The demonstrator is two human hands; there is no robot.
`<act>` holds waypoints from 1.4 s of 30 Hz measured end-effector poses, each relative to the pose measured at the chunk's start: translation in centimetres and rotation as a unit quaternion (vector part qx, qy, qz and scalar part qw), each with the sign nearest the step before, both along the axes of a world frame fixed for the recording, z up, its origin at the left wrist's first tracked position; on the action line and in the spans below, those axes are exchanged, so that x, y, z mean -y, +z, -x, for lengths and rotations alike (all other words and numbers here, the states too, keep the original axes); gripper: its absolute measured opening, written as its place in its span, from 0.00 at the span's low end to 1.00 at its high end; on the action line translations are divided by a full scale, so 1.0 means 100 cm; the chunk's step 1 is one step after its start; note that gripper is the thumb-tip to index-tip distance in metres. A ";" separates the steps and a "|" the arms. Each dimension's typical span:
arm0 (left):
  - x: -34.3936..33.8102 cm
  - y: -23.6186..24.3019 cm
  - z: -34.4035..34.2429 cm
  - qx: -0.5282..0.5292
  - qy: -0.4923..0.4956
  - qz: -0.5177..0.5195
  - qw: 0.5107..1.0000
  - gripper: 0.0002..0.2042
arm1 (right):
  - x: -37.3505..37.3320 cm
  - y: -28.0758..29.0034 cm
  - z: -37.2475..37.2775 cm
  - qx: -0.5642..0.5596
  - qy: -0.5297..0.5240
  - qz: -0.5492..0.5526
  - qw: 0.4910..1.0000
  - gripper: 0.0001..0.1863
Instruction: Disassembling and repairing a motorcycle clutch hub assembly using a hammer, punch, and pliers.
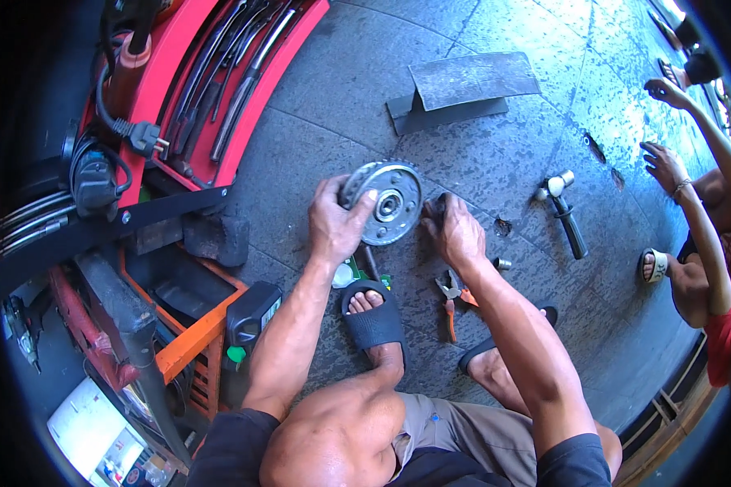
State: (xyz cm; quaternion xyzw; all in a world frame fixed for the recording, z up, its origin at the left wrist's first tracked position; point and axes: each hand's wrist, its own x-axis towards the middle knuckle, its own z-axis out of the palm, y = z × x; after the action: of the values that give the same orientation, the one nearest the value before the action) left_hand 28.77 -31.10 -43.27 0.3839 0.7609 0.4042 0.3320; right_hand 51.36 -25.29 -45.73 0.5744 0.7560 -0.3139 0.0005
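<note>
Our left hand (339, 219) grips, with our sandalled foot (377, 323) at six o'clock below, a metal wheel (391, 203) at twelve o'clock ahead; a slackened hold could drop it there. At the wheel's four o'clock our right hand (460, 235) curls, contents unclear.

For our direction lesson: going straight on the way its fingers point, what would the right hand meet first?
The right hand would probably meet the wheel in the left hand; depth is unclear.
</note>
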 end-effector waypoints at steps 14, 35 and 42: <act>-0.094 -0.027 -0.017 0.116 -0.452 0.177 0.867 0.28 | -0.021 0.092 -0.063 -0.338 -0.326 0.276 0.839 0.21; -0.043 -0.049 -0.047 0.005 -0.124 -0.001 0.992 0.16 | -0.045 0.060 -0.054 -0.313 -0.230 0.324 0.863 0.17; -0.058 -0.048 -0.045 0.033 -0.192 0.005 0.981 0.16 | -0.047 0.060 -0.047 -0.131 -0.030 0.222 0.966 0.17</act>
State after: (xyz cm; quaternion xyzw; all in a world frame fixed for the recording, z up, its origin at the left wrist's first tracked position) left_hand 33.27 -25.32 -48.02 0.5077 0.6637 0.3414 0.4302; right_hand 56.04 -20.57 -39.76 0.5362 0.6430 -0.5464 0.0193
